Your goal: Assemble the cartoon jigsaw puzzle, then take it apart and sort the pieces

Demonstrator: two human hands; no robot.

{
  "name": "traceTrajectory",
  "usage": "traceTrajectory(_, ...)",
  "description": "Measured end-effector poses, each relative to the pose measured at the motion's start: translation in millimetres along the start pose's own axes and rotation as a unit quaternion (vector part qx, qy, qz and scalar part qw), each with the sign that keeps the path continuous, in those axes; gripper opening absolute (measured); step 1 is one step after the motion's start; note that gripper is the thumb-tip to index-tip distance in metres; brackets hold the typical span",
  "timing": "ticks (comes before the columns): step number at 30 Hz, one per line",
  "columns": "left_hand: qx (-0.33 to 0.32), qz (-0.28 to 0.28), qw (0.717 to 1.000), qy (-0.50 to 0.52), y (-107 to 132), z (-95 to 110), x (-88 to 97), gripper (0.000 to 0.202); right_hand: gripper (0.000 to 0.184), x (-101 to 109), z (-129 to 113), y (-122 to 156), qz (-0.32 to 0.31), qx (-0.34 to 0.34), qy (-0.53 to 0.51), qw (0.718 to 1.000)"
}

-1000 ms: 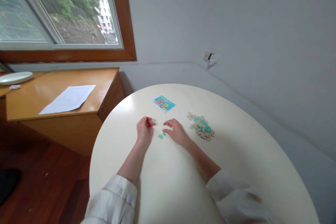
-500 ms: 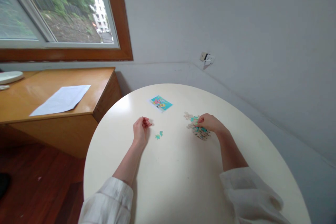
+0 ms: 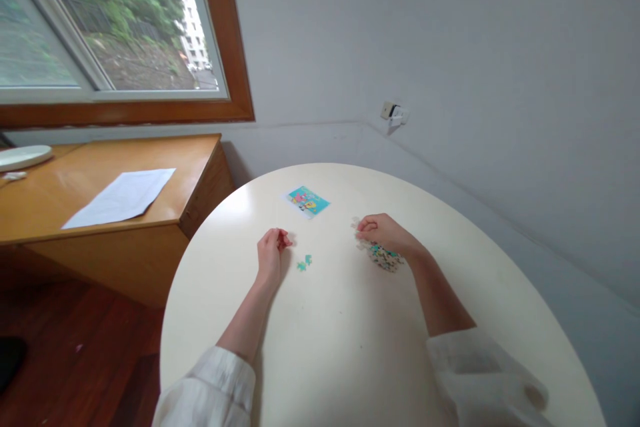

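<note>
My left hand point(image 3: 273, 253) rests on the table with its fingers curled closed; whatever they may hold is hidden. Just right of it lie small green jigsaw pieces point(image 3: 304, 263). My right hand point(image 3: 387, 232) reaches over the far left edge of a heap of jigsaw pieces point(image 3: 385, 257), its thumb and fingers pinched at a pale piece, partly covered by the fingertips. Some pieces in the heap show teal faces, others grey-brown backs. Beyond both hands lies a teal picture card point(image 3: 309, 201) with pink and yellow figures.
The round cream table point(image 3: 340, 360) carries the pieces and card. To the left stands a wooden desk point(image 3: 165, 147) with a white paper sheet point(image 3: 123, 197) and a white round object point(image 3: 23, 157). A wall socket with a plug point(image 3: 395, 112) is behind the table.
My right hand has shifted left across the heap, from its middle to its far left edge, uncovering teal pieces. My left hand stays curled in place. The view has tilted slightly.
</note>
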State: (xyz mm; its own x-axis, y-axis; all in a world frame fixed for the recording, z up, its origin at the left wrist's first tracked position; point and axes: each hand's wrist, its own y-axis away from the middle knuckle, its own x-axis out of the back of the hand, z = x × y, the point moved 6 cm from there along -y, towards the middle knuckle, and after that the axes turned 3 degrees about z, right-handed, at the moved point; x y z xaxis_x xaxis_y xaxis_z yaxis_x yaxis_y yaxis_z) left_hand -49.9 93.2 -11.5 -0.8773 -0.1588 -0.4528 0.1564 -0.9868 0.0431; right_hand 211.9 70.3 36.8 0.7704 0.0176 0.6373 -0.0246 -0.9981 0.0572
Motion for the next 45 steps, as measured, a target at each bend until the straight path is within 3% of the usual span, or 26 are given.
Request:
traceTrajectory(3,0.003,0.003,1.000,0.004,0.2,0.0,0.0,0.020,0.008,-42.1,-30.7,6.8,-0.119,0.037,-0.095,0.988)
traceTrajectory(6,0.002,0.004,1.000,0.008,0.0,0.1,-0.3,0.021,0.005,-81.2,-49.0,16.2,-0.212,0.045,-0.095,0.972)
traceTrajectory(8,0.000,0.003,1.000,0.007,-0.4,0.1,-0.7,0.021,0.003,-98.3,-53.7,20.6,-0.237,0.049,-0.073,0.967)
traceTrajectory(12,-0.006,0.002,1.000,-0.002,-1.5,-0.6,-1.0,0.021,0.007,-110.7,-52.2,22.1,-0.227,0.045,0.020,0.973)
traceTrajectory(20,-0.008,0.001,1.000,-0.015,-0.8,-0.6,-0.6,0.022,0.020,-107.0,-57.9,23.5,-0.148,0.048,0.148,0.977)
traceTrajectory(24,-0.009,0.000,1.000,-0.013,-0.4,0.9,-1.0,0.022,0.020,-98.0,-60.7,21.9,-0.155,0.060,0.144,0.976)
traceTrajectory(26,-0.006,-0.002,1.000,-0.013,-0.6,0.8,-1.1,0.022,0.017,-82.8,-58.7,18.2,-0.157,0.066,0.107,0.980)
traceTrajectory(29,-0.001,-0.002,1.000,-0.016,-0.6,0.7,-1.0,0.023,0.014,-38.5,-43.8,11.0,-0.083,0.034,0.081,0.993)
traceTrajectory(32,0.001,-0.002,1.000,-0.022,0.1,1.4,-1.7,0.023,0.012,10.8,-20.5,11.5,0.007,-0.029,0.172,0.985)
traceTrajectory(35,0.001,0.001,1.000,-0.023,1.0,2.5,-2.3,0.023,0.009,37.3,-1.5,17.3,0.008,-0.085,0.263,0.961)
traceTrajectory(41,0.005,0.000,1.000,-0.012,1.2,2.8,-2.5,0.021,0.014,38.6,13.3,17.5,-0.026,-0.103,0.301,0.948)
traceTrajectory(45,0.004,-0.003,1.000,-0.016,0.6,2.3,-2.2,0.020,0.033,34.1,23.4,12.3,-0.016,-0.097,0.318,0.943)
